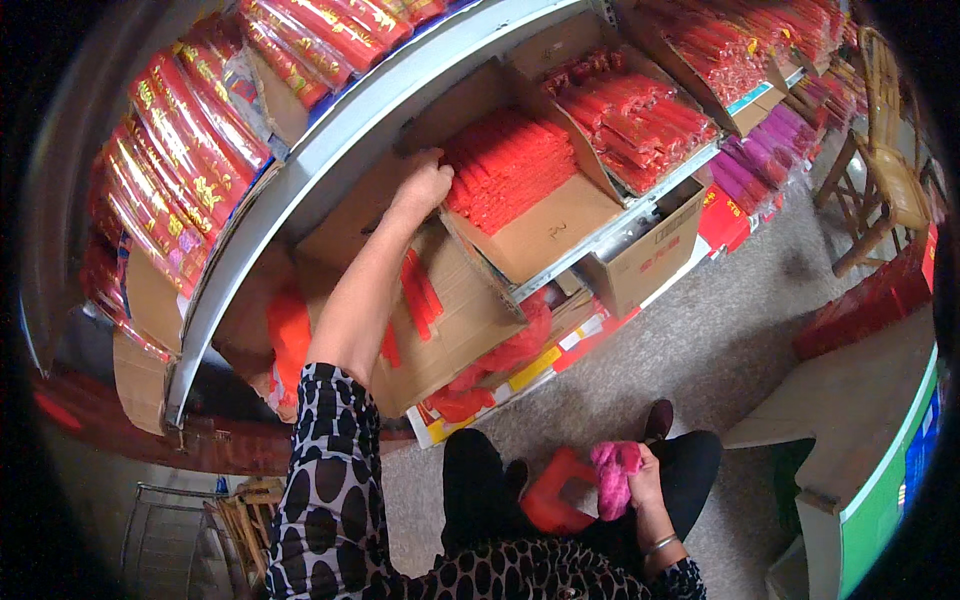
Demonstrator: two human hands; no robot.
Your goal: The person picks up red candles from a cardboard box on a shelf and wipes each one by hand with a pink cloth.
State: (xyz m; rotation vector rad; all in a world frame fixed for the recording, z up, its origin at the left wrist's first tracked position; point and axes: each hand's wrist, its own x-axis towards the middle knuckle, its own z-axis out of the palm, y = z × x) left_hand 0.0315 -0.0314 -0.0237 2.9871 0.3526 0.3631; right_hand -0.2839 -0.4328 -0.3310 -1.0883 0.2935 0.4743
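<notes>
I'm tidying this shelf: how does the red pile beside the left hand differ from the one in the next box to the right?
The near pile lies in fairly neat, parallel rows; the far pile looks more jumbled. Bare cardboard shows in front of the near pile; the far pile comes closer to the shelf's metal edge. Both are red and lie in open cardboard boxes.

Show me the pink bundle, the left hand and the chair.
Pink bundle [614, 474]: head view, its middle.
Left hand [424, 184]: head view, back of the hand.
Chair [894, 188]: head view, its seat.
</notes>
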